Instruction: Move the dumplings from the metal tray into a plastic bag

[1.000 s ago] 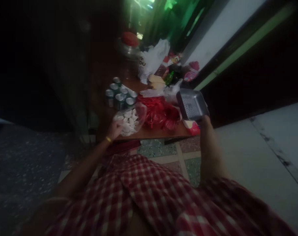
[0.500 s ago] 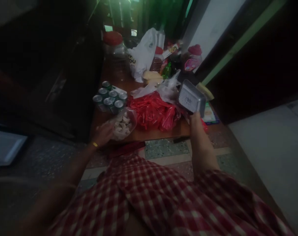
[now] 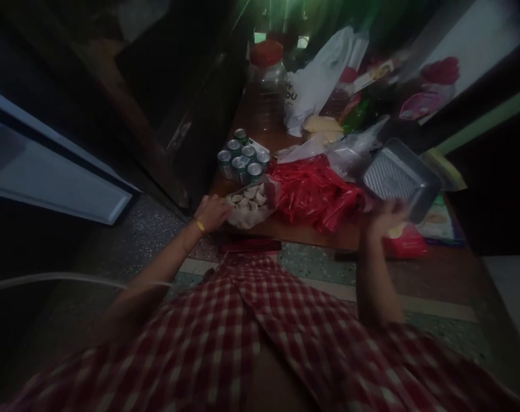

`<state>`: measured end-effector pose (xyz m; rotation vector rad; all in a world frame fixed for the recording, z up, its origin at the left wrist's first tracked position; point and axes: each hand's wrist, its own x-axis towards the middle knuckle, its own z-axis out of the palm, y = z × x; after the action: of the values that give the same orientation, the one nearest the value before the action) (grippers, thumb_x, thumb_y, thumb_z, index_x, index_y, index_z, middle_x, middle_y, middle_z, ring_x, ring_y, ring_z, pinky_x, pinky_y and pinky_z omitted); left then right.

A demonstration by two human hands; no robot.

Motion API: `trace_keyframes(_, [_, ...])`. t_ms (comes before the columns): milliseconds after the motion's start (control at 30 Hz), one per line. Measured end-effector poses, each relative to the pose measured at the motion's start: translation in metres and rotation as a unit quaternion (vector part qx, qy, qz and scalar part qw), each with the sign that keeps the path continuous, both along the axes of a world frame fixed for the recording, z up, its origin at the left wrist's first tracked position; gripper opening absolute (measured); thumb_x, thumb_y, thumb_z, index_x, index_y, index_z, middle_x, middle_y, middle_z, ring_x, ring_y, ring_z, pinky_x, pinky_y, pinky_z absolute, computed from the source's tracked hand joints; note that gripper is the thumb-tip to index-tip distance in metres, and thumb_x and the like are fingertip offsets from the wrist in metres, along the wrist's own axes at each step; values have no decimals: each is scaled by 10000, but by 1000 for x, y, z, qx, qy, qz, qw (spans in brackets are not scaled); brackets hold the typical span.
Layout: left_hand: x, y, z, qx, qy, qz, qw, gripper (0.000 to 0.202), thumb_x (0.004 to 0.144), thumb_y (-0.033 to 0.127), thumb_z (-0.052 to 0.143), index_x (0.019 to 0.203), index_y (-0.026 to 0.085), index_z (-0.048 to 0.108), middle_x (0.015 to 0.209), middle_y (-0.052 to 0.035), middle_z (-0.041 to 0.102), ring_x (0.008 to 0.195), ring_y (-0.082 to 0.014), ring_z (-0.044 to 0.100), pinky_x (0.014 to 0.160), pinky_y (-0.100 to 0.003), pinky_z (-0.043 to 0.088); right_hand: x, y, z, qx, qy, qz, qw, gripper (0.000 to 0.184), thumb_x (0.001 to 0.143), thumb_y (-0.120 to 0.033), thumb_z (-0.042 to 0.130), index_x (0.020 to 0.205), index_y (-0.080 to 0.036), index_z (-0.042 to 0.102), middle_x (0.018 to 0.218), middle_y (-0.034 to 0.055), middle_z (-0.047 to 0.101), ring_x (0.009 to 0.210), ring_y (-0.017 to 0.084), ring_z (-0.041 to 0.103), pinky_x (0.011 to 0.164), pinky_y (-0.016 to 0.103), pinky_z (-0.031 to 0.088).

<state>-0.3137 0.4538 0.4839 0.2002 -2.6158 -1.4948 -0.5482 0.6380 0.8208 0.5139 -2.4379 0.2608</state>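
Note:
My left hand (image 3: 211, 213), with a gold bangle on the wrist, grips the near edge of a clear plastic bag of pale chunks (image 3: 250, 203) on the wooden table (image 3: 302, 233). My right hand (image 3: 386, 216) holds a grey rectangular metal tray (image 3: 400, 178) tilted up above the table's right side. Between the two lies a heap of red plastic bags (image 3: 317, 191). The scene is dim, and my fingers under the tray are partly hidden.
Several green drink cans (image 3: 242, 160) stand behind the clear bag. Farther back are a jar with a red lid (image 3: 266, 80), a white plastic bag (image 3: 320, 86) and assorted packets. A red packet (image 3: 405, 245) lies at the table's right front. Dark cabinet on the left.
The camera has swung left and the view has shifted. My right hand has lowered the tray slightly to the right. My left hand stays on the clear bag.

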Motion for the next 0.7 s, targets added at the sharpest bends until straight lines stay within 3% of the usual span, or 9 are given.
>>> trace_keyframes(67, [-4,-4,4,-15,-12,11,1000,324,925,308,428,919,189,729,870,-134,662,938,-295,556,809,-421,382,18,-29,-55,75,-140,63,985,501,878,-540,470,1145,-146,627,1175,175,637,1030,243,602,933,415,474])
trace_keyframes(133, [-13,-11,8,9,-28,45,999,315,924,284,424,974,199,724,908,-127,680,923,-285,585,772,-389,405,29,-66,-115,191,-291,112,931,527,743,-497,665,1127,-137,623,1171,160,639,1069,257,581,955,402,457])
trace_keyframes(200, [-26,-19,12,79,-31,103,991,300,916,262,432,1023,215,709,980,-101,694,913,-258,613,757,-356,428,31,-104,-163,256,-394,90,878,286,708,-378,705,869,-149,647,883,92,672,890,238,600,858,380,471])
trace_keyframes(267, [-37,-27,17,180,-5,184,966,270,901,224,441,986,207,697,988,-72,699,899,-221,626,773,-324,448,27,-136,-189,212,-470,32,856,201,779,-327,615,658,-175,562,643,25,575,697,185,559,721,332,458])
trace_keyframes(333, [-44,-34,23,270,55,288,917,242,898,193,433,939,191,671,951,-56,689,895,-192,618,810,-304,462,24,-158,-192,110,-524,19,844,259,819,-325,564,605,-196,493,545,-20,474,571,138,477,618,288,414])
trace_keyframes(400, [-46,-42,30,323,127,392,852,217,919,202,422,925,194,639,949,-50,660,916,-176,602,853,-298,466,27,-170,-179,25,-553,78,829,255,818,-351,588,635,-201,495,549,-38,453,538,112,434,586,261,386])
trace_keyframes(467, [-48,-49,35,339,188,446,807,184,940,242,437,922,201,616,971,-49,625,950,-172,586,899,-305,458,35,-174,-163,-12,-570,144,809,254,806,-383,624,666,-200,517,592,-37,480,562,104,444,598,249,386])
trace_keyframes(567, [-55,-53,34,364,213,420,804,137,930,249,481,884,194,599,928,-49,598,940,-177,577,913,-322,453,48,-169,-151,-38,-604,130,785,285,787,-431,643,669,-199,526,607,-28,503,574,110,458,586,250,377])
trace_keyframes(700, [-64,-30,18,399,133,392,818,143,885,150,456,811,182,574,856,-51,583,880,-178,570,873,-323,465,59,-148,-168,-72,-610,45,788,313,716,-460,674,635,-202,516,547,-42,472,529,106,413,536,244,311])
